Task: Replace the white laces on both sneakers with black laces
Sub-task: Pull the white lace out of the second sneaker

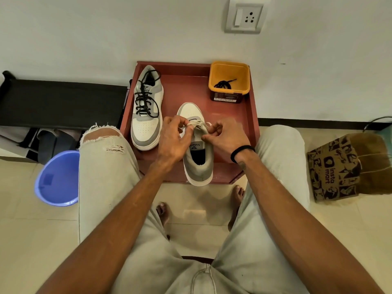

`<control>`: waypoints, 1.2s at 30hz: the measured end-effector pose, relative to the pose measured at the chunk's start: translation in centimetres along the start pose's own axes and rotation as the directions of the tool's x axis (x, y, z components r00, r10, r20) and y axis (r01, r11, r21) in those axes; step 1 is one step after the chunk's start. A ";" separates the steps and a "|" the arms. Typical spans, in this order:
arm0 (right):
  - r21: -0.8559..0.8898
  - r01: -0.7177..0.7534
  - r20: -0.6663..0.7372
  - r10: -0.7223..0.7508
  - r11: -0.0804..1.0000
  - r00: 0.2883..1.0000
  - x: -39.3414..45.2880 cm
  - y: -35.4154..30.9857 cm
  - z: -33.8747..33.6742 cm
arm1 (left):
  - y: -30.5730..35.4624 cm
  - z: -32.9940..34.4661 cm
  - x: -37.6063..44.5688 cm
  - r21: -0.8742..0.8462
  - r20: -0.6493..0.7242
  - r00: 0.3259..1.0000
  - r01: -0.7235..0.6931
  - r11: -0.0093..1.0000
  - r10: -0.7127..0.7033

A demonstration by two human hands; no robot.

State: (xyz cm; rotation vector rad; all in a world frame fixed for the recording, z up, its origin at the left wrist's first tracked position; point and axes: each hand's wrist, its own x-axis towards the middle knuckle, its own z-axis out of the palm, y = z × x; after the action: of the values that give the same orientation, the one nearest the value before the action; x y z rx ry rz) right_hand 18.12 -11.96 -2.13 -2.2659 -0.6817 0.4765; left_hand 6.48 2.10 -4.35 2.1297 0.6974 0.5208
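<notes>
Two grey-and-white sneakers lie on a red tray table (233,115). The left sneaker (146,115) carries black laces and points toward me. The right sneaker (198,162) points away, heel hanging over the table's near edge. My left hand (174,136) pinches its white lace (197,125) over the tongue. My right hand (227,136) pinches the lace on the other side. A loose black lace (223,83) lies coiled inside a yellow tub (229,81) at the table's back right.
A blue plastic basin (57,179) sits on the floor at my left. To the right stands a brown paper bag (343,166). A black bench (59,100) lies along the white wall at left. My knees flank the table.
</notes>
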 end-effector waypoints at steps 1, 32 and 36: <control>0.008 -0.009 0.000 0.009 1.000 1.000 0.1 0.0 0.0 | 0.2 -0.3 0.2 -0.076 -0.013 0.998 0.054 0.996 -0.055; 0.106 -0.045 -0.044 0.050 0.993 0.998 0.3 -0.4 1.1 | 0.9 -2.5 -0.7 0.254 -0.356 0.906 0.328 0.910 -0.228; 0.261 -0.137 0.022 0.136 0.956 0.991 0.7 -0.1 1.1 | 1.9 -1.5 -0.9 0.357 -0.388 0.922 0.136 0.924 0.014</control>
State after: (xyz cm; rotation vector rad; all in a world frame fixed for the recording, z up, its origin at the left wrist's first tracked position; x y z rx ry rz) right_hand 18.06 -10.86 -2.91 -2.0684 -0.4366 0.6010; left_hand 5.51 1.38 -2.03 2.3750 1.1633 0.8396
